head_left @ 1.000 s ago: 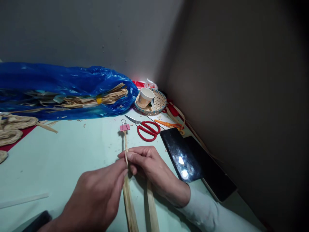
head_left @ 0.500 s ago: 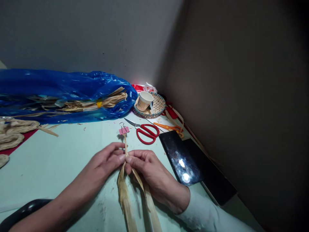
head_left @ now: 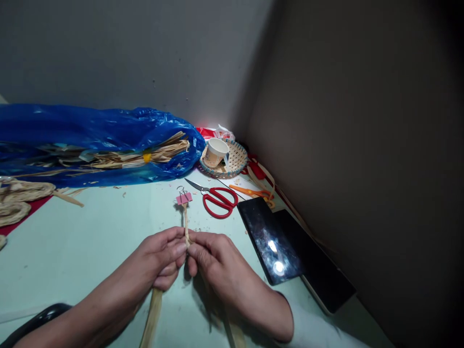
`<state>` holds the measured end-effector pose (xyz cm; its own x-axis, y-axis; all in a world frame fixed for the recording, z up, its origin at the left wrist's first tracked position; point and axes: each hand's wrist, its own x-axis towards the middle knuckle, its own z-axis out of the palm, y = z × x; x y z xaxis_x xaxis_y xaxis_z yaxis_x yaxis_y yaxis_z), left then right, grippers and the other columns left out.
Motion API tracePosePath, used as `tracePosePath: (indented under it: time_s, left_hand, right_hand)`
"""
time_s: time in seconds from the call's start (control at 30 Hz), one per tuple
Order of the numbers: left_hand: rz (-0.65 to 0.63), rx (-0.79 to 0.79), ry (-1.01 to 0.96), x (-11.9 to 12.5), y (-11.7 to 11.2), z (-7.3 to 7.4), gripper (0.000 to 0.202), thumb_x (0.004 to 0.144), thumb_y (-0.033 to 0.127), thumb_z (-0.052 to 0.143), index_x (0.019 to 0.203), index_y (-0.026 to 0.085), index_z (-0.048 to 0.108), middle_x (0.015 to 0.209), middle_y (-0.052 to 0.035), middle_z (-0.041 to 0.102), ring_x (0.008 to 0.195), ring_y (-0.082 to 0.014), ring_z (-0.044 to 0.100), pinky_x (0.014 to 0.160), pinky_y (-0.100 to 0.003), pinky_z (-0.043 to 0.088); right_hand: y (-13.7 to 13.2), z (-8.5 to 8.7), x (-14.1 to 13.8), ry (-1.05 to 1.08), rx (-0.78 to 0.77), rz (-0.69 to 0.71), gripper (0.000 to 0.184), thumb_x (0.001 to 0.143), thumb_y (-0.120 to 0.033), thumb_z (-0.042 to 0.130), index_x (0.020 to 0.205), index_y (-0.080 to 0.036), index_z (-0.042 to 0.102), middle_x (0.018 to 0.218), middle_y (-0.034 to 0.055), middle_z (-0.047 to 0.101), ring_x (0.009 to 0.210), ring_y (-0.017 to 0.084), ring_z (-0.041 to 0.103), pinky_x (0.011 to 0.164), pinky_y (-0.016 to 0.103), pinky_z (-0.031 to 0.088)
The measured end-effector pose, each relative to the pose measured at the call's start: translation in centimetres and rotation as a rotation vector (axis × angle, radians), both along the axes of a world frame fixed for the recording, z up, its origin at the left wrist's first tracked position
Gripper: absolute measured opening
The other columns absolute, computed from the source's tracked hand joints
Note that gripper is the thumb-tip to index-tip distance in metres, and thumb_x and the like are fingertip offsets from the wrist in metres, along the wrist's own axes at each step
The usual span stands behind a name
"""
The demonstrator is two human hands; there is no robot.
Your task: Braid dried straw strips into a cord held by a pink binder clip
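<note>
A pink binder clip point(head_left: 184, 198) grips the far end of a narrow braid of dried, straw-coloured strips point(head_left: 186, 220) on the pale green table. My left hand point(head_left: 165, 256) pinches the braid's near end between thumb and fingers. From under that hand a flat strip point(head_left: 152, 316) hangs toward the table's near side. Opposite it, my right hand point(head_left: 213, 258) is closed on the same spot, its thumb close to the left thumb. Another strip point(head_left: 235, 331) trails below my right hand, partly hidden by it.
Red-handled scissors point(head_left: 219, 200) lie beyond my right hand, near orange scissors point(head_left: 250, 191). Two dark flat devices point(head_left: 270, 241) lie to the right. Behind are a woven basket point(head_left: 239, 162) with a paper cup point(head_left: 216, 153) and a blue plastic bag point(head_left: 90, 123) of strips. Coiled braids point(head_left: 27, 190) sit left.
Both hands have come slightly nearer me along the braid. One strip that hung in the middle now hangs from under my left hand, farther left.
</note>
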<state>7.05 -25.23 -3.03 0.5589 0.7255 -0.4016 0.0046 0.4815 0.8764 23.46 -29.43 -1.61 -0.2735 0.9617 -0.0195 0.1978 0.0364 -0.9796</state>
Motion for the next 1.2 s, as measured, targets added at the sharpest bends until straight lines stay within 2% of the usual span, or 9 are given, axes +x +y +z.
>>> tracePosePath:
  time_s: [0.2,0.3,0.4,0.63,0.73,0.87,1.03,1.13,1.2]
  left_hand:
    - [0.077,-0.035,0.062,-0.1,-0.7,-0.2,0.040,0.078,0.047,0.076,0.096,0.019,0.054,0.053,0.0129,0.046,0.043,-0.0010,0.011,0.040,-0.017,0.006]
    - [0.083,0.016,0.154,0.1,-0.8,0.2,0.033,0.081,0.047,0.071,0.083,0.018,0.055,0.052,0.0123,0.043,0.042,-0.0019,0.014,0.040,-0.018,0.007]
    - [0.096,0.077,0.211,0.2,-0.9,0.2,0.032,0.083,0.048,0.067,0.076,0.019,0.055,0.051,0.0131,0.034,0.043,-0.0042,0.016,0.039,-0.019,0.011]
    - [0.158,0.174,0.331,1.0,-1.1,0.9,0.034,0.078,0.050,0.066,0.068,0.021,0.052,0.050,0.0133,0.029,0.043,-0.0055,0.018,0.041,-0.021,0.012]
    - [0.175,0.194,0.361,1.4,-1.3,1.2,0.039,0.073,0.055,0.066,0.062,0.021,0.050,0.049,0.0135,0.026,0.044,-0.0061,0.019,0.041,-0.021,0.013]
    - [0.207,0.199,0.346,1.2,-1.4,1.0,0.035,0.071,0.047,0.070,0.061,0.021,0.049,0.051,0.0121,0.030,0.047,-0.0071,0.019,0.043,-0.021,0.014]
    - [0.220,0.096,0.165,0.4,-1.7,0.7,0.033,0.077,0.046,0.070,0.065,0.021,0.053,0.052,0.0113,0.032,0.049,-0.0079,0.020,0.047,-0.023,0.013]
    - [0.219,0.055,0.116,0.2,-1.9,0.6,0.038,0.077,0.049,0.073,0.064,0.020,0.051,0.052,0.0114,0.033,0.049,-0.0076,0.015,0.046,-0.024,0.010]
    - [0.224,0.052,0.124,0.2,-2.0,0.5,0.037,0.075,0.048,0.076,0.067,0.020,0.053,0.054,0.0106,0.036,0.050,-0.0076,0.018,0.047,-0.024,0.012]
  right_hand:
    - [-1.1,0.8,0.1,-0.290,-0.011,-0.083,0.010,0.102,-0.023,0.041,0.100,-0.020,0.050,0.084,0.0035,0.061,0.079,0.019,0.055,0.072,0.030,0.039]
    - [-1.3,1.2,0.2,-0.376,0.015,-0.071,0.008,0.102,-0.020,0.039,0.095,-0.021,0.044,0.092,0.0056,0.063,0.078,0.019,0.053,0.071,0.030,0.038]
    - [-1.3,1.9,0.5,-0.450,0.024,-0.036,0.012,0.101,-0.017,0.042,0.091,-0.022,0.043,0.086,0.0044,0.064,0.074,0.017,0.053,0.066,0.028,0.036]
    - [-0.8,3.2,1.4,-0.627,0.076,-0.013,0.021,0.098,-0.011,0.047,0.082,-0.021,0.055,0.070,-0.0012,0.060,0.065,0.014,0.052,0.060,0.027,0.030]
    - [-1.0,2.8,1.1,-0.690,0.179,-0.101,0.021,0.099,-0.015,0.050,0.081,-0.020,0.059,0.081,0.0021,0.062,0.075,0.016,0.057,0.066,0.028,0.035]
    - [-2.3,1.8,-0.4,-0.730,0.308,-0.130,0.021,0.101,-0.020,0.045,0.091,-0.018,0.063,0.089,0.0050,0.062,0.077,0.019,0.060,0.067,0.032,0.039]
    - [-3.4,0.7,-1.6,-0.913,0.444,0.026,0.029,0.088,-0.006,0.049,0.111,-0.014,0.064,0.092,0.0094,0.065,0.074,0.025,0.062,0.059,0.036,0.038]
    - [-3.2,1.0,-1.5,-0.951,0.419,0.064,0.030,0.086,-0.002,0.048,0.105,-0.014,0.068,0.086,0.0103,0.067,0.070,0.023,0.060,0.058,0.035,0.039]
    - [-2.8,1.5,-1.1,-0.881,0.435,0.051,0.023,0.093,-0.009,0.047,0.096,-0.015,0.070,0.083,0.0100,0.066,0.073,0.023,0.059,0.063,0.036,0.041]
